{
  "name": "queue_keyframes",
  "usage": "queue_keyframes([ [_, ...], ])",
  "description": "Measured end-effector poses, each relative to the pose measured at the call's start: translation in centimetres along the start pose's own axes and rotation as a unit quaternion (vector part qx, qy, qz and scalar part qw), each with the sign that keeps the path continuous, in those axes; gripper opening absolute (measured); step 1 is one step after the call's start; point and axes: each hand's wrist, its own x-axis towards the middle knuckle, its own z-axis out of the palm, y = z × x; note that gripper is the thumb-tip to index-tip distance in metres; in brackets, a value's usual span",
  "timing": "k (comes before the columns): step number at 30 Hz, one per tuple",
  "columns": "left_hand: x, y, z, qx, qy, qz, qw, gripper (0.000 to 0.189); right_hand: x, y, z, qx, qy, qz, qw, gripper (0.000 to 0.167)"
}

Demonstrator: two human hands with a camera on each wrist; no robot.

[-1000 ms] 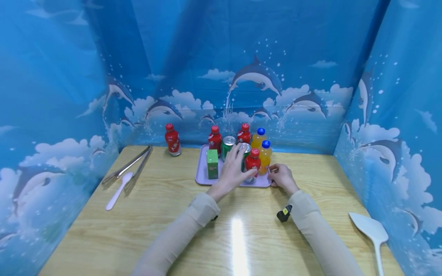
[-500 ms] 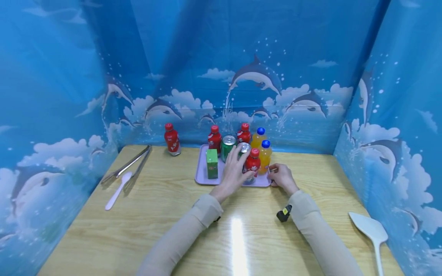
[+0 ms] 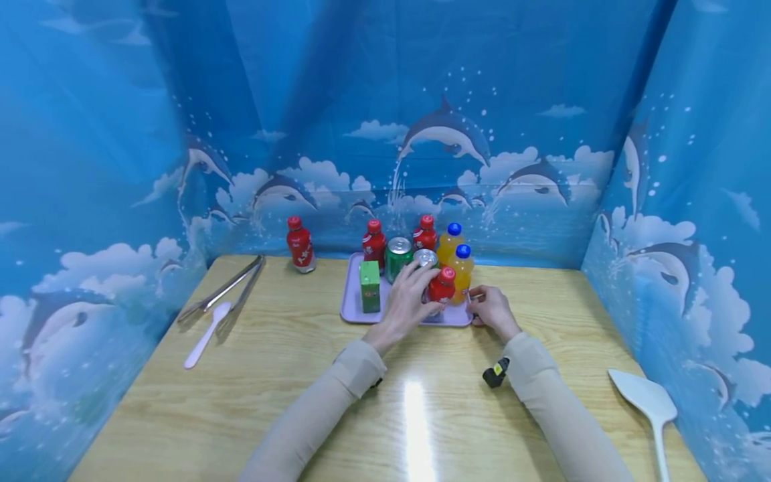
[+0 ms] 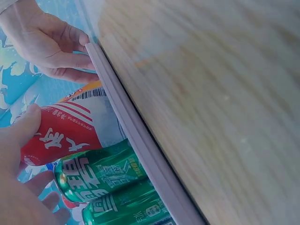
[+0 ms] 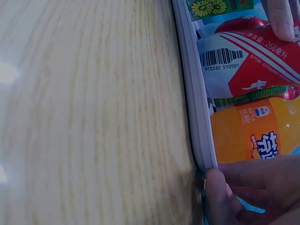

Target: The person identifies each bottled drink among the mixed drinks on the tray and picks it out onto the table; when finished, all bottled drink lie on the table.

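Here, left hand [image 3: 403, 306] round a red bottle, right hand [image 3: 492, 309] on the tray corner

The left hand is curved about the front red bottle [image 3: 442, 289], with the thumb against its near side and the other fingers bent round behind, close beside a green can [image 3: 426, 258]. That bottle is in the lavender tray [image 3: 352, 304], at the front edge toward the right end. The right hand pinches the tray's front right corner, thumb and forefinger meeting over the rim, while its remaining fingers are folded in.

The two hands are apart, with the red bottle and a blue-capped orange soda bottle [image 3: 461, 276] between them. A second orange soda bottle [image 3: 448, 249] stands just behind the first. Also in the tray are another green can [image 3: 397, 260], a green drink carton [image 3: 370, 288] at the left, and two more red bottles along the back. The tray rests on the wood-grain table [image 3: 241, 402].
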Motion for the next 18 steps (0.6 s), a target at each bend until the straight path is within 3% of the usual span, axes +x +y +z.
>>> queue_keyframes([
  [11, 0.0, 0.7, -1.9, -0.047, 0.013, -0.006, 0.9988, 0.076, 0.0, -0.1, 0.1, 0.002, -0.001, 0.005, 1.0000, 0.047],
  [18, 0.3, 1.5, -4.1, -0.117, 0.010, -0.024, 0.9928, 0.078, 0.0, 0.0, 0.2, 0.004, -0.001, 0.005, 1.0000, 0.047],
])
